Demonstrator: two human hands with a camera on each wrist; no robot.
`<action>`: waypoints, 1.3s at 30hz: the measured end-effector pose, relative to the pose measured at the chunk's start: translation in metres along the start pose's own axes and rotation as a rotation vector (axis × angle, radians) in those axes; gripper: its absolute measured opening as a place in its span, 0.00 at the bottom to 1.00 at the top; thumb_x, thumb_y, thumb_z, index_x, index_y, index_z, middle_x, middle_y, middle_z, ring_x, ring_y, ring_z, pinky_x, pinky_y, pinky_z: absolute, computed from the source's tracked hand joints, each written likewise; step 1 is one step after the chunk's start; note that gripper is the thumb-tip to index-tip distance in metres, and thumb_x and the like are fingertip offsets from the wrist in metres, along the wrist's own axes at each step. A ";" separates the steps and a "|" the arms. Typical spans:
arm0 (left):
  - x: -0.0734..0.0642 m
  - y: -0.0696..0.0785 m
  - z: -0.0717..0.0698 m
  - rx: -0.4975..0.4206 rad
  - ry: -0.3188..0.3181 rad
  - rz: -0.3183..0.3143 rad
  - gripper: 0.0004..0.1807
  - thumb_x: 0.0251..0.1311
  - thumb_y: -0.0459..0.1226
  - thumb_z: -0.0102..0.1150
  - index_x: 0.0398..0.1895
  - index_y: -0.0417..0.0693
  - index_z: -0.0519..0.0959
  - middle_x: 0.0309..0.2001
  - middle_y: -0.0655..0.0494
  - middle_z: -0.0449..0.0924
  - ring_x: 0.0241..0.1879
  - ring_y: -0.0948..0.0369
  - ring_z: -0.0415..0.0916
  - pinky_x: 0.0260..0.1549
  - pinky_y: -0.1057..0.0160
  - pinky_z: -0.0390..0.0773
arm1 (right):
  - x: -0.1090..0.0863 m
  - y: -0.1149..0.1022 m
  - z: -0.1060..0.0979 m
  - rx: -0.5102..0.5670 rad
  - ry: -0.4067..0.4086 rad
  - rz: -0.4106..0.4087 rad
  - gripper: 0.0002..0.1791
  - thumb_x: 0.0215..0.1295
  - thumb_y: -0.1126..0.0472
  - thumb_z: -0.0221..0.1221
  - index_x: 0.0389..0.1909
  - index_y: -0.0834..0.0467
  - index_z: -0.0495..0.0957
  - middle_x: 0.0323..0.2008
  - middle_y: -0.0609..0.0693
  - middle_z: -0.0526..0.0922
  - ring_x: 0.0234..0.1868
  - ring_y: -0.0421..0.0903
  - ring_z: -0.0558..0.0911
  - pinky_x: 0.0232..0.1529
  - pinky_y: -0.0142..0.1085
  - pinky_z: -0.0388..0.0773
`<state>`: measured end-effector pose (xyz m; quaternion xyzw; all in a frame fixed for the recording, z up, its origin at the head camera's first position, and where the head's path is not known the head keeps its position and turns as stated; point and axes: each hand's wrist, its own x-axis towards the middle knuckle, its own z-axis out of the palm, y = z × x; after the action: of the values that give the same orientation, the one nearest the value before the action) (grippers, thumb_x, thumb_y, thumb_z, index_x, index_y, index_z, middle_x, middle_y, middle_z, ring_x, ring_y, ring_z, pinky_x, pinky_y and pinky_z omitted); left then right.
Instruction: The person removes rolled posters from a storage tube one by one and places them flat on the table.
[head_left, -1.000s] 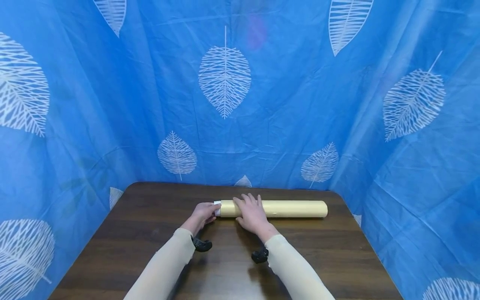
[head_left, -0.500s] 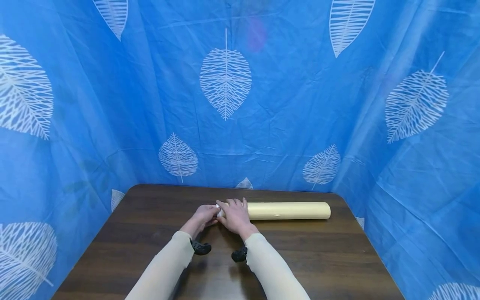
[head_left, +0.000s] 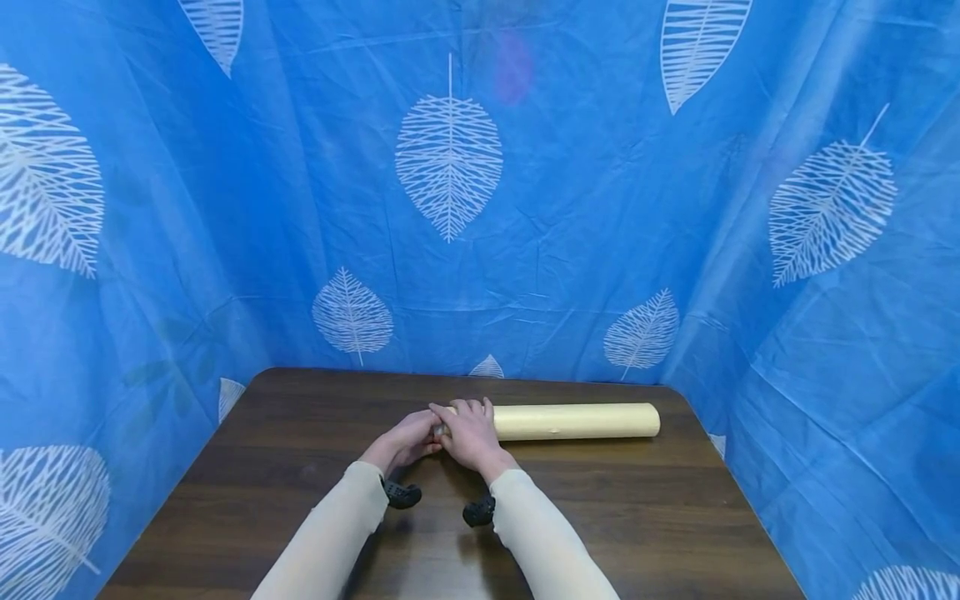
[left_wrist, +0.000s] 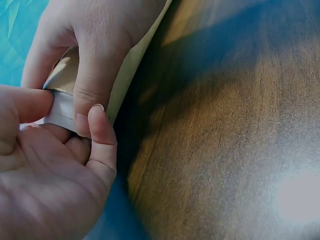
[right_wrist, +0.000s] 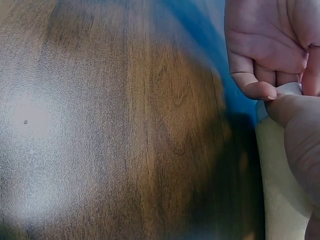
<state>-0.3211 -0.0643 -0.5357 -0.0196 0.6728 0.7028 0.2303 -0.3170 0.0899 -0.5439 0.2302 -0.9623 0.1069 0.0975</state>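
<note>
A long pale yellow roll (head_left: 577,422) lies crosswise on the table, with its bare right part visible in the head view. At its left end, the left wrist view shows a white band or inner piece (left_wrist: 61,110); which one I cannot tell. My left hand (head_left: 407,438) holds this white end, its thumb on one side and curled fingers on the other. Over the roll's left part, my right hand (head_left: 471,435) grips from above, thumb on the near side. The two hands touch at the white end and largely hide it in the head view.
The dark wood-grain table (head_left: 637,517) has rounded far corners. Blue cloth (head_left: 555,208) with white leaf prints hangs behind it and along both sides. Black wrist devices sit under both sleeves.
My right hand has slid left along the roll to meet my left hand. The left fingers have come further over the white end. The roll has barely moved.
</note>
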 end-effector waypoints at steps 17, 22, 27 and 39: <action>0.000 0.004 -0.018 -0.012 0.116 -0.048 0.21 0.77 0.38 0.48 0.64 0.30 0.71 0.46 0.45 0.82 0.39 0.57 0.78 0.44 0.61 0.83 | 0.008 0.000 0.002 0.070 -0.001 0.039 0.26 0.68 0.48 0.65 0.65 0.46 0.77 0.60 0.53 0.78 0.63 0.59 0.71 0.71 0.65 0.51; 0.000 0.006 -0.023 -0.003 0.155 -0.036 0.22 0.77 0.38 0.50 0.65 0.29 0.71 0.41 0.47 0.82 0.33 0.60 0.77 0.39 0.64 0.83 | 0.009 -0.002 -0.004 0.088 -0.001 0.056 0.24 0.67 0.47 0.65 0.63 0.45 0.78 0.59 0.52 0.79 0.63 0.59 0.71 0.71 0.66 0.50; 0.001 0.007 -0.026 0.015 0.180 -0.042 0.22 0.76 0.38 0.52 0.64 0.30 0.73 0.38 0.50 0.82 0.30 0.62 0.77 0.35 0.67 0.83 | 0.013 -0.002 -0.003 0.087 -0.015 0.089 0.23 0.70 0.43 0.62 0.63 0.44 0.78 0.59 0.51 0.78 0.64 0.59 0.71 0.72 0.66 0.48; -0.003 0.007 -0.029 0.100 0.253 -0.046 0.25 0.76 0.40 0.53 0.66 0.30 0.72 0.43 0.45 0.80 0.38 0.54 0.79 0.38 0.64 0.84 | 0.013 -0.002 0.002 0.093 -0.016 0.105 0.25 0.71 0.51 0.57 0.68 0.43 0.75 0.62 0.53 0.77 0.66 0.60 0.69 0.72 0.66 0.46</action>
<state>-0.3287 -0.0931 -0.5311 -0.1119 0.7301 0.6548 0.1603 -0.3277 0.0827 -0.5427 0.1844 -0.9678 0.1548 0.0734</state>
